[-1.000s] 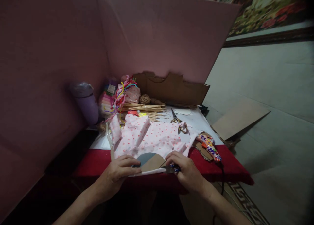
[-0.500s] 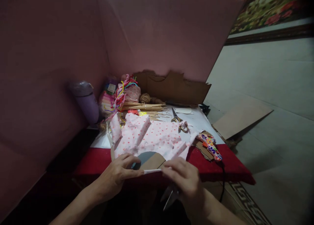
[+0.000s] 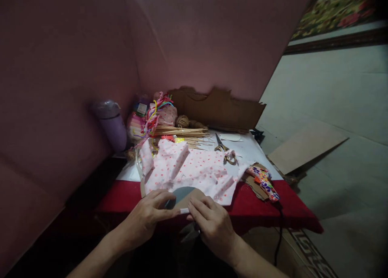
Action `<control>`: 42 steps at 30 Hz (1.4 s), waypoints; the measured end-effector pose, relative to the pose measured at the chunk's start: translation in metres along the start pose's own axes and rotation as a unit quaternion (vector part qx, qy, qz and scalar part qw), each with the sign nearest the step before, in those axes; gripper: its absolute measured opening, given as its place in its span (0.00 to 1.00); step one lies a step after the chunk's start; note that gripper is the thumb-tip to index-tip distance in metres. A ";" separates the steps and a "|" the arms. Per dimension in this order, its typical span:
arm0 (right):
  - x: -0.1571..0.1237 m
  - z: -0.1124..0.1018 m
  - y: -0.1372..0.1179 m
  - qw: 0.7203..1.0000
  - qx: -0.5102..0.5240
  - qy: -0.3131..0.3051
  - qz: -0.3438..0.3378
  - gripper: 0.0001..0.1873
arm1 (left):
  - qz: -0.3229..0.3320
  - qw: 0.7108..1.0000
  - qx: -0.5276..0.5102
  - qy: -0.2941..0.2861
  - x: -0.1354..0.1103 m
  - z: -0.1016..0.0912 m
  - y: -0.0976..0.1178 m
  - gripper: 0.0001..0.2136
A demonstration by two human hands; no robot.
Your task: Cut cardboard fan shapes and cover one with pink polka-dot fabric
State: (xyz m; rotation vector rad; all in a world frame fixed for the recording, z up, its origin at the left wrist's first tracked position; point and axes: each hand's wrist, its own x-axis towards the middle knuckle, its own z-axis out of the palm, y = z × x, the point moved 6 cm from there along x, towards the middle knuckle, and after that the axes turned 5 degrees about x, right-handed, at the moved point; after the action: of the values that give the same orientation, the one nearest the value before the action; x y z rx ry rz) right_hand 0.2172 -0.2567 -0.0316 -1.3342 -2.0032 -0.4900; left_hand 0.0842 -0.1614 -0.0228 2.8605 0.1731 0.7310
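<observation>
My left hand (image 3: 150, 211) pinches the left side of a rounded cardboard piece (image 3: 194, 197), partly blue-grey and partly brown. A narrow white strip (image 3: 184, 210) lies along its near edge. My right hand (image 3: 210, 221) is closed at the right end of that strip, its fingertips pressed against the cardboard edge. Below the right fingers hangs a blurred grey blade-like thing (image 3: 190, 232), whose kind I cannot make out. Just beyond both hands, pink dotted fabric (image 3: 197, 168) is spread on the table, with gold-handled scissors (image 3: 226, 149) at its far right.
A glue gun with a flowered cover (image 3: 263, 181) lies on cardboard at the right. Bamboo sticks (image 3: 182, 131), a twine ball (image 3: 182, 121) and pipe cleaners (image 3: 156, 112) are at the back. A purple bottle (image 3: 112, 128) stands left, beside pink panels (image 3: 197, 43).
My right hand has moved left along the near edge of the cardboard, covering more of the white strip. The blade-like thing below moved left with it. My left hand keeps its pinch.
</observation>
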 end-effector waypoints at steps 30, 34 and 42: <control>0.002 -0.002 -0.006 0.997 -0.023 0.049 -0.053 0.09 | -0.657 0.530 -0.489 0.220 -0.053 0.065 0.012 0.18; 0.001 -0.001 -0.006 0.997 -0.016 0.046 -0.055 0.08 | -0.663 0.531 -0.472 0.237 -0.052 0.063 0.011 0.18; -0.002 0.000 -0.007 0.995 -0.030 0.060 -0.069 0.08 | -0.629 0.571 -0.447 0.280 -0.050 0.058 0.010 0.17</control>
State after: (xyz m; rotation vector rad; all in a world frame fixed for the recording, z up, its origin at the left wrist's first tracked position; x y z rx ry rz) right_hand 0.2111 -0.2606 -0.0328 -1.1775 -2.0022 -0.6818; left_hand 0.0698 -0.1872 -0.0938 0.9277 1.2749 0.8707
